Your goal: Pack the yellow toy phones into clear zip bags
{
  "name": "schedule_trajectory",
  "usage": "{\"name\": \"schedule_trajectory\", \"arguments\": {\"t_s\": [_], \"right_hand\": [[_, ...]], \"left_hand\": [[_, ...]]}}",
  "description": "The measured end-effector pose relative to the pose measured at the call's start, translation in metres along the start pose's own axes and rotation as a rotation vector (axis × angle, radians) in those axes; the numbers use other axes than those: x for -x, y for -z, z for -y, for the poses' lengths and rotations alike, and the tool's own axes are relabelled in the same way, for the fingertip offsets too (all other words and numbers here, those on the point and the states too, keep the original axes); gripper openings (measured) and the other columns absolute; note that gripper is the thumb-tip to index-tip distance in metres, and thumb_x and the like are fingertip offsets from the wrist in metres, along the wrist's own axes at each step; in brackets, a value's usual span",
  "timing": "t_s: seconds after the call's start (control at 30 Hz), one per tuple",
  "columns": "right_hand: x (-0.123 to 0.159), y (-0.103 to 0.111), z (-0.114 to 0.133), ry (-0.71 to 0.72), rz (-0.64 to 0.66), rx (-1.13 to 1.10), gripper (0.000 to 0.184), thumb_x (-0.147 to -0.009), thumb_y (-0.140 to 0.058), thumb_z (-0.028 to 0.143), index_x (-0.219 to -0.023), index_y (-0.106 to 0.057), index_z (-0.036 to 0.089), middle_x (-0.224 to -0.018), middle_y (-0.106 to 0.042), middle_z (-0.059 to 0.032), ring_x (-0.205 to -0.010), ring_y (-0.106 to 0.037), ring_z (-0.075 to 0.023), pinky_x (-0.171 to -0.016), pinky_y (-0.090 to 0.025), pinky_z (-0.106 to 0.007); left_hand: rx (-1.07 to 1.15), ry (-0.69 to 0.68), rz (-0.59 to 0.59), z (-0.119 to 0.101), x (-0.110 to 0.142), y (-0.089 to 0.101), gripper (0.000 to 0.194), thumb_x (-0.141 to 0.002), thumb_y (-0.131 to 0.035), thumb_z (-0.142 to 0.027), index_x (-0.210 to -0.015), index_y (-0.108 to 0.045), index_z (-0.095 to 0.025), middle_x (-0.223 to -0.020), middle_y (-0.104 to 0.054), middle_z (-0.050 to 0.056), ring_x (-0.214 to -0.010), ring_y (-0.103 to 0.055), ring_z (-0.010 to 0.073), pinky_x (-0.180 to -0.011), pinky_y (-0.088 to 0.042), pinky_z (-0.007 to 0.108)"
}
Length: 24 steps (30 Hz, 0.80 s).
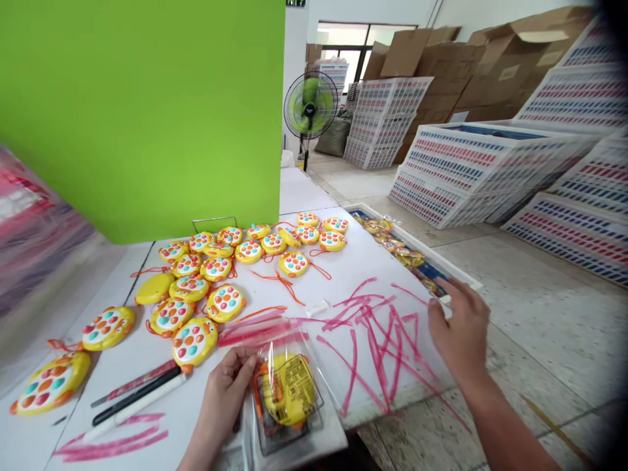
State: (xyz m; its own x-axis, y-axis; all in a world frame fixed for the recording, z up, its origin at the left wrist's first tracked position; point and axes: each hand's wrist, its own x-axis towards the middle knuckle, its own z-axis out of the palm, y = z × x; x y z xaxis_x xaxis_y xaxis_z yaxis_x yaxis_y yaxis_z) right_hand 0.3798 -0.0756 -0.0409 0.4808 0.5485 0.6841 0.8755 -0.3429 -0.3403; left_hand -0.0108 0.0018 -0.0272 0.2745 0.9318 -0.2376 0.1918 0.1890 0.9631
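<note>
My left hand [226, 390] rests at the table's front edge, fingers curled on the side of a clear plastic bag [287, 392] that holds a yellow round toy. My right hand [460, 330] reaches to the table's right edge, fingers bent around a small white piece I cannot make out, beside a blue tray [417, 258] of bagged toys. Several yellow round toys [226, 261] with coloured dots and orange strings lie spread over the white table [343, 275]. Pink strips [377, 327] lie scattered between my hands.
A green board [142, 111] stands behind the toys. Pens [137, 396] lie at the front left. White crates [471, 170] with red and blue stripes and cardboard boxes [490, 65] fill the floor on the right. A green fan [310, 108] stands at the back.
</note>
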Motion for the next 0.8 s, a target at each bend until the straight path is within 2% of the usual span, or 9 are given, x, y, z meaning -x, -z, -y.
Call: {"name": "schedule_trajectory", "arguments": {"t_s": [0.07, 0.17, 0.3, 0.4, 0.53, 0.7, 0.8], "right_hand": [[-0.006, 0.005, 0.027, 0.061, 0.019, -0.082, 0.035, -0.088, -0.041, 0.03, -0.117, -0.057, 0.021, -0.125, -0.055, -0.0129, -0.124, -0.044, -0.0301, -0.103, -0.032, -0.053], [0.001, -0.001, 0.078, 0.202, 0.126, -0.223, 0.023, -0.087, -0.045, 0.028, -0.1, -0.064, 0.024, -0.111, -0.062, -0.0094, -0.117, -0.048, -0.0287, -0.1, -0.033, -0.052], [0.034, -0.019, 0.146, 0.374, 0.419, -0.352, 0.02, -0.088, -0.045, 0.023, -0.084, -0.064, 0.023, -0.088, -0.063, -0.0052, -0.09, -0.053, -0.0225, -0.089, -0.035, -0.046], [0.05, -0.024, 0.178, 0.391, 0.601, -0.448, 0.021, -0.09, -0.044, 0.022, -0.08, -0.062, 0.021, -0.082, -0.062, -0.0036, -0.082, -0.051, -0.0198, -0.083, -0.036, -0.041], [0.054, -0.025, 0.186, 0.283, 0.749, -0.579, 0.013, -0.083, -0.049, 0.014, -0.083, -0.06, 0.021, -0.079, -0.064, -0.0017, -0.081, -0.053, -0.0194, -0.08, -0.038, -0.038], [0.05, -0.029, 0.165, -0.017, 0.904, -0.859, 0.008, -0.078, -0.051, 0.016, -0.082, -0.056, 0.02, -0.076, -0.063, -0.0002, -0.075, -0.059, -0.0158, -0.072, -0.046, -0.03], [0.047, -0.028, 0.155, -0.175, 0.938, -0.943, 0.018, -0.077, -0.052, 0.017, -0.093, -0.058, 0.019, -0.073, -0.061, 0.0015, -0.07, -0.059, -0.0141, -0.065, -0.046, -0.026]], "left_hand": [[0.012, 0.008, -0.006, 0.0, 0.0, -0.001, 0.035, -0.074, -0.065, -0.052, -0.084, -0.064, -0.018, -0.081, -0.069, 0.005, -0.077, -0.062, 0.0197, -0.068, -0.048, 0.025], [0.015, 0.011, -0.032, -0.002, 0.002, -0.002, 0.037, -0.072, -0.065, -0.053, -0.082, -0.064, -0.018, -0.077, -0.067, 0.004, -0.073, -0.06, 0.0188, -0.064, -0.047, 0.024], [-0.017, -0.008, -0.05, -0.004, 0.004, -0.002, 0.033, -0.074, -0.063, -0.051, -0.078, -0.062, -0.018, -0.074, -0.065, 0.004, -0.07, -0.058, 0.0181, -0.063, -0.045, 0.023], [-0.039, -0.044, -0.066, -0.004, 0.004, -0.002, 0.031, -0.077, -0.06, -0.049, -0.075, -0.059, -0.018, -0.072, -0.063, 0.002, -0.069, -0.056, 0.0175, -0.063, -0.043, 0.023], [-0.023, -0.044, -0.078, -0.002, 0.004, -0.002, 0.033, -0.077, -0.06, -0.051, -0.076, -0.058, -0.018, -0.071, -0.061, 0.002, -0.067, -0.055, 0.017, -0.062, -0.043, 0.023], [0.03, -0.008, -0.024, -0.002, 0.004, 0.001, 0.037, -0.076, -0.063, -0.05, -0.092, -0.065, -0.017, -0.086, -0.07, 0.006, -0.084, -0.062, 0.0227, -0.074, -0.048, 0.028], [0.099, 0.019, -0.001, 0.001, 0.004, 0.003, 0.041, -0.076, -0.064, -0.049, -0.104, -0.067, -0.018, -0.094, -0.072, 0.006, -0.096, -0.063, 0.025, -0.081, -0.048, 0.031]]}}
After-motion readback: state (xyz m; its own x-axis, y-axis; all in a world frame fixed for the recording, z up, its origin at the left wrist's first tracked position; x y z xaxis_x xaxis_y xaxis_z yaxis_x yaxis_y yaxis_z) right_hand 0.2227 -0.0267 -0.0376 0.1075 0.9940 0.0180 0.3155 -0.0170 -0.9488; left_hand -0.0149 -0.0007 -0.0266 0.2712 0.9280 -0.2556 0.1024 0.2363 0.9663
